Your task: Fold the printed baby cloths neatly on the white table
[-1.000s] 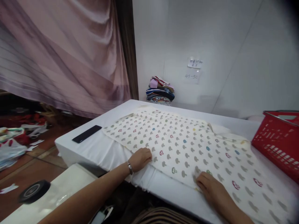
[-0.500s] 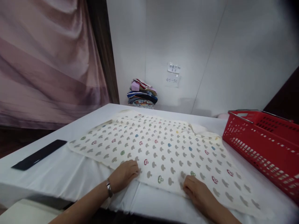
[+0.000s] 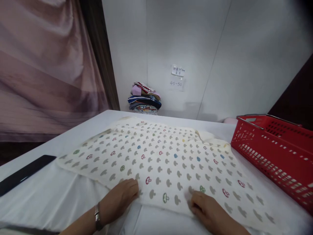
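And here we are at the near edge of the cloth (image 3: 158,156), a cream piece dotted with grey, red, green and blue mushrooms, spread broad across the white-covered table (image 3: 56,199)! Our left hand (image 3: 121,197), silver bracelet (image 3: 97,217) at the wrist, has its fingers curled in close together, knuckles up, the tips down on that near edge; whether they pinch the fabric beneath, we cannot tell. Across to our right hand (image 3: 205,205), well apart from the left along the same edge: fingers bent and bunched, nothing splayed, their tips against the cloth just beside a green mushroom, and again any pinch is hidden from us. Between the two hands the cloth lies nearly flat, while its far right side rumples up in a loose fold. Out on our left a flat black slab (image 3: 26,171) lies just beside the cloth's corner; over on our right stands the red basket (image 3: 266,147), close to the cloth's right side, and beyond the table's far edge we spot a pile of folded fabrics (image 3: 144,99) by the wall (image 3: 195,42)
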`<move>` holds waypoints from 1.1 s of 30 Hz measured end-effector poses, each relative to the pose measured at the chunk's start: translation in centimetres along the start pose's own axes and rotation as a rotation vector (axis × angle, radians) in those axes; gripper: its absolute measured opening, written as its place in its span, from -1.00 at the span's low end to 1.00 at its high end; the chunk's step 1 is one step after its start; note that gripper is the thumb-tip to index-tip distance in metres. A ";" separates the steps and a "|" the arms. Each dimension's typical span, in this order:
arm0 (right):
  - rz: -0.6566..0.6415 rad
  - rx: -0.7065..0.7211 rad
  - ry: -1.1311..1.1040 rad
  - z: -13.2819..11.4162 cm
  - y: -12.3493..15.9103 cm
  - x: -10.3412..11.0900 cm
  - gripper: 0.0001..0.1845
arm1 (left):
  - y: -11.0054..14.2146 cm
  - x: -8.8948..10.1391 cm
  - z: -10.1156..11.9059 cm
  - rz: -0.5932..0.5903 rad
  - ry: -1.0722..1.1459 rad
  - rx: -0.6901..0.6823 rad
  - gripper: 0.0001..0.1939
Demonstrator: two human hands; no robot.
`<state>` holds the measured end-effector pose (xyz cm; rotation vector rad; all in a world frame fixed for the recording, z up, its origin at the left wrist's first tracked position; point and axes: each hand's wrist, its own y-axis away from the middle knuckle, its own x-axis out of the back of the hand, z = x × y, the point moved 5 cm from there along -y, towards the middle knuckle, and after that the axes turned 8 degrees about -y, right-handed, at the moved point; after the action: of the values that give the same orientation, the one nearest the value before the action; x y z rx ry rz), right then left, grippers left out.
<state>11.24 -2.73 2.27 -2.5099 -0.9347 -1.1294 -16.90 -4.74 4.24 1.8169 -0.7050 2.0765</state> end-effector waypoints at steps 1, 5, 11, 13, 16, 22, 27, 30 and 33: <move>0.002 0.023 -0.016 -0.5 -0.3 0.2 -0.87 | 0.1 -0.2 0.1 -0.014 -0.006 0.001 -0.79; -0.007 0.148 -0.008 -2.7 -1.9 -0.1 -0.85 | 0.4 -0.6 -0.1 -0.064 -0.001 0.036 -0.79; -0.103 0.219 0.182 -2.9 -3.8 -3.5 -0.92 | 0.7 -0.6 -0.5 -0.072 0.056 0.084 -0.78; -0.105 0.238 0.195 -2.4 -4.0 -4.3 -0.88 | 0.3 -0.6 0.2 -0.047 0.093 0.057 -0.82; -0.081 0.259 0.198 -1.7 -4.0 -4.8 -0.89 | -0.8 -0.8 2.1 -0.027 0.156 -0.046 -0.88; -0.107 0.330 0.148 -1.5 -3.6 -5.1 -0.89 | -2.2 -2.5 4.4 -0.106 0.096 -0.128 -0.89; -0.150 0.339 0.070 -2.1 -3.5 -4.7 -0.81 | -1.8 -2.7 4.2 -0.139 0.123 -0.145 -0.90; -0.191 0.346 0.019 -2.7 -3.5 -3.8 -0.79 | -1.9 -2.3 4.1 -0.135 0.177 -0.176 -0.84; -0.134 0.303 0.024 -2.9 -3.9 -2.8 -0.83 | -2.6 -1.7 3.4 -0.115 0.242 -0.132 -0.85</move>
<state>5.66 -2.34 1.96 -2.2153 -1.1843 -0.9670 -12.37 -4.23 3.28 1.4689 -0.6399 2.0748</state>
